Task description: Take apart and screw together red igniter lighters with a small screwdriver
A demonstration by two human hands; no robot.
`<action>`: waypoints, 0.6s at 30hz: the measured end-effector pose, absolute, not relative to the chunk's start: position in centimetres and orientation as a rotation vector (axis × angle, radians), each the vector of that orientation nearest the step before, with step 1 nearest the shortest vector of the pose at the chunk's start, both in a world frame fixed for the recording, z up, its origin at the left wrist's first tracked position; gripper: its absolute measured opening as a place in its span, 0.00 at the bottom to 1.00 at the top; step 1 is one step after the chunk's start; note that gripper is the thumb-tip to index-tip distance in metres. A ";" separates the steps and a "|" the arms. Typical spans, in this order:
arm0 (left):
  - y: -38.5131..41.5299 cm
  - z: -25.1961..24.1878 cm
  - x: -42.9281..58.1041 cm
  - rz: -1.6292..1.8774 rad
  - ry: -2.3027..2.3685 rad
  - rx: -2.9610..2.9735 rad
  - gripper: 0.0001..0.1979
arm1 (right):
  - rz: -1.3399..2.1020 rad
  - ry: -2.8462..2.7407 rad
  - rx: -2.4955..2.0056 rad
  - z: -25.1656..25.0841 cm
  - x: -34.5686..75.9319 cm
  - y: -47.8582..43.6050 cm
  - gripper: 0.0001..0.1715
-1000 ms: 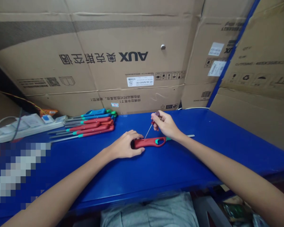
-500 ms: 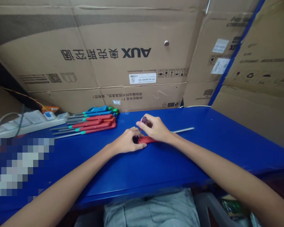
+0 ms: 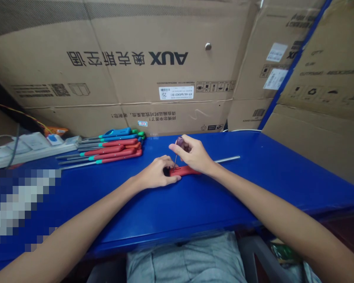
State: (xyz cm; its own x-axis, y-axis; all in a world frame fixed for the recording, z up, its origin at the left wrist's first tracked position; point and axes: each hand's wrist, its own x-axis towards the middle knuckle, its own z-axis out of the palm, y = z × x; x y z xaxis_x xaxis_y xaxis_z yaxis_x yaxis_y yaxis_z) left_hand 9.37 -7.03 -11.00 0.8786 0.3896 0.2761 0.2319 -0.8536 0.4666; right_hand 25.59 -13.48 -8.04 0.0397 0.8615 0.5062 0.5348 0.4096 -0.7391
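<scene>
In the middle of the blue table lies a tool with a red handle (image 3: 186,170) and a long metal shaft (image 3: 228,159) pointing right. My left hand (image 3: 157,171) grips the handle's left end, thumb in front and fingers behind. Above it, my right hand (image 3: 196,153) is closed around the dark purple handle of a screwdriver (image 3: 179,141). The screwdriver stands nearly upright, its thin shaft reaching down to the red handle beside my left fingers. Its very tip is too small to make out. My right wrist hides part of the red-handled tool.
Several similar tools with red handles (image 3: 118,155) and blue handles (image 3: 118,135) lie piled at the back left. Beside them is a white power strip (image 3: 56,149) with plugs. Cardboard (image 3: 129,82) walls stand behind and right of the blue table (image 3: 153,220).
The view has shifted slightly. Both hands stay at the red handle, and the right hand has turned a little, showing more of the screwdriver's shaft.
</scene>
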 end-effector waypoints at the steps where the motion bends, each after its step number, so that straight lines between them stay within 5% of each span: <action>1: -7.0 -11.0 9.4 0.506 0.460 2.624 0.15 | 0.388 -1.627 -1.254 -8.0 25.5 -13.5 0.24; 18: -7.2 -11.2 9.5 0.527 0.395 2.550 0.09 | 0.453 -1.726 -1.267 -8.5 24.5 -13.4 0.12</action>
State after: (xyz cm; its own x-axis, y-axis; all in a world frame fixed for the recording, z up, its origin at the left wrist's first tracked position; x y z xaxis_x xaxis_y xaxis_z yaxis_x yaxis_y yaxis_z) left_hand 9.52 -7.24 -11.19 0.8828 0.3696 0.2899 0.1749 -0.8314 0.5275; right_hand 24.49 -13.44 -8.47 -0.0500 0.8898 0.4537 0.5520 0.4032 -0.7299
